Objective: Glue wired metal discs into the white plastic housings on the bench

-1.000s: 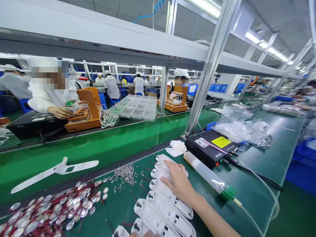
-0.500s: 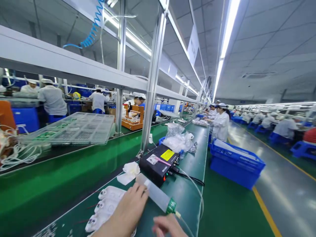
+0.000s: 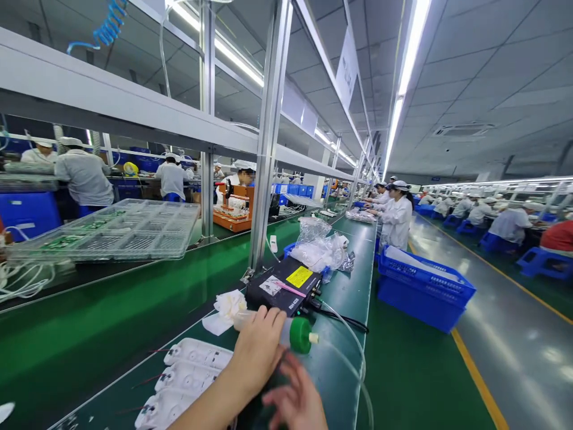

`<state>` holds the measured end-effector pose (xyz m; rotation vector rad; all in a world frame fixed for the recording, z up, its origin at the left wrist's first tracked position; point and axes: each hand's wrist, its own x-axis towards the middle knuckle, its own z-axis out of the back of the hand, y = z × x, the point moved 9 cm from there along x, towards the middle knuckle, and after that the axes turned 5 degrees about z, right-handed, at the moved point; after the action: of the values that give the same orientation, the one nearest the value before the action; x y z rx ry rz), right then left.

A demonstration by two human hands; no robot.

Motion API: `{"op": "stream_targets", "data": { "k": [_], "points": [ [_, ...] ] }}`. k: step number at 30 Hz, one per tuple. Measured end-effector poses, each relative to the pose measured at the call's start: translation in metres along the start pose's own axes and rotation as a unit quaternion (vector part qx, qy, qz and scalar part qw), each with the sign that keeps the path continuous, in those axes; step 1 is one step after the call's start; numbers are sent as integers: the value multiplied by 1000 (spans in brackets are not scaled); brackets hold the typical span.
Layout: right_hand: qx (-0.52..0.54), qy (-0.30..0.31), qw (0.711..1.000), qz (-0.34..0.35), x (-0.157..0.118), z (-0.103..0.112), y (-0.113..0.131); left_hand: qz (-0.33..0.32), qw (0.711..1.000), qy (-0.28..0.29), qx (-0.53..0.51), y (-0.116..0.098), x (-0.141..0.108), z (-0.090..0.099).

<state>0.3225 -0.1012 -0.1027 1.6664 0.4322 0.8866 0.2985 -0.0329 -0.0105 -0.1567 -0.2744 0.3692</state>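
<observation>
My left hand (image 3: 260,340) is wrapped over a translucent dispensing syringe (image 3: 285,332) with a green cap (image 3: 301,334). A clear hose runs from the cap's pale fitting. The syringe lies across the bench in front of a black dispenser box (image 3: 282,286), its far end beside a crumpled white tissue (image 3: 230,303). Just below the cap is my right hand (image 3: 295,394), blurred, with fingers bent and apart and nothing visible in them. Several white plastic shells (image 3: 192,364) with thin red wires lie left of my left forearm.
A pink stick (image 3: 290,289) lies on the box. Clear plastic bags (image 3: 320,248) are heaped behind it. A metal post (image 3: 268,137) rises at the bench's left edge. Blue crates (image 3: 421,292) stand right of the bench on the floor. Co-workers in white sit and stand farther off.
My left hand has moved from the syringe's far end along its barrel, and the capped end has swung up and away from me. My right hand has come up closer to my left.
</observation>
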Motion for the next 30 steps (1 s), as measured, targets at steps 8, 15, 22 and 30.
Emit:
{"op": "stream_targets", "data": {
  "k": [8, 15, 22, 30],
  "points": [
    [29, -68, 996, 47, 88, -23, 14, 65, 994, -44, -77, 30, 5, 29],
    [-28, -106, 994, 30, 78, -9, 24, 223, 974, -11, -45, 150, -17, 25],
    [-70, -137, 988, 32, 75, -6, 28, 253, 965, 68, 3, 185, -25, -14],
    [-93, -182, 977, 53, 77, 5, 45, 258, 962, 91, 29, 176, -17, -30]
  ]
}}
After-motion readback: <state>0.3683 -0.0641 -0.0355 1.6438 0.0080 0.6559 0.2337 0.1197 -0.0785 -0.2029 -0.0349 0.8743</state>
